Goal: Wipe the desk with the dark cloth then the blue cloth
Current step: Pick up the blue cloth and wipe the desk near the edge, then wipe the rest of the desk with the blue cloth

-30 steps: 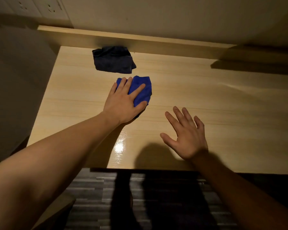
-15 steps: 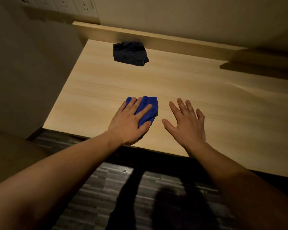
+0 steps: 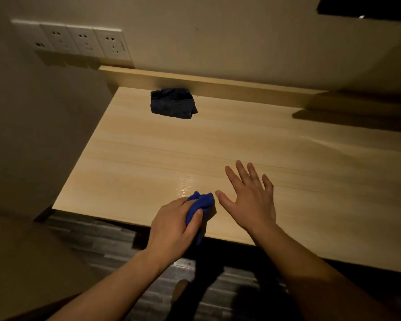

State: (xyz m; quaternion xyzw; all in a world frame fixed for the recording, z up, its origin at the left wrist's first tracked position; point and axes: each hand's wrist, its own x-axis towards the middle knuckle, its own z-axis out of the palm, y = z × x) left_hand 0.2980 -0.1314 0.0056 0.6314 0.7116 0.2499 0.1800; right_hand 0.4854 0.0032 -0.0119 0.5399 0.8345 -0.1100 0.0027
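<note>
My left hand (image 3: 171,224) grips the bunched blue cloth (image 3: 200,203) at the front edge of the light wooden desk (image 3: 241,144); part of the cloth hangs over the edge below my thumb. My right hand (image 3: 251,198) lies flat on the desk just right of the cloth, fingers spread, holding nothing. The dark cloth (image 3: 173,105) lies crumpled at the back left of the desk, against the raised back ledge, far from both hands.
A wall (image 3: 39,135) borders the desk on the left. A row of wall sockets (image 3: 79,41) sits above the back left corner. Dark striped flooring (image 3: 116,246) shows below the front edge. A shadow covers the desk's back right corner.
My left hand has dragged the blue cloth from the middle of the desk toward me to the front edge and bunched it up. My right hand stayed flat beside it.
</note>
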